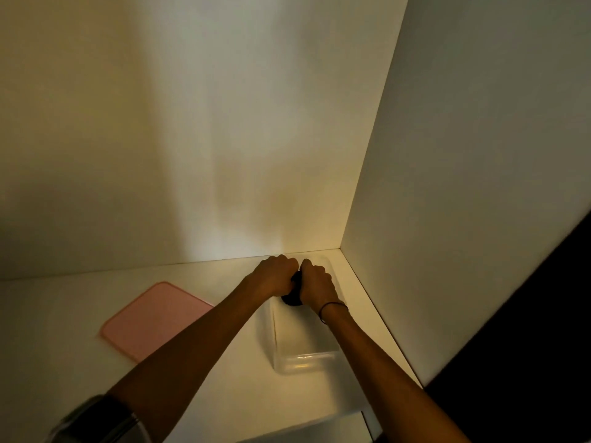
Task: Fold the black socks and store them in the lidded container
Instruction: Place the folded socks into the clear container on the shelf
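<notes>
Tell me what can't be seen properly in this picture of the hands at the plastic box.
- Black socks: mostly hidden in the head view between the left hand and right hand; how many there are, or how they are folded, cannot be told.
- Clear box: its far end is covered by the hands.
- Pink lid: one corner is hidden behind the left forearm.
- Dark object at the lower left edge: blurred, cut off.
</notes>
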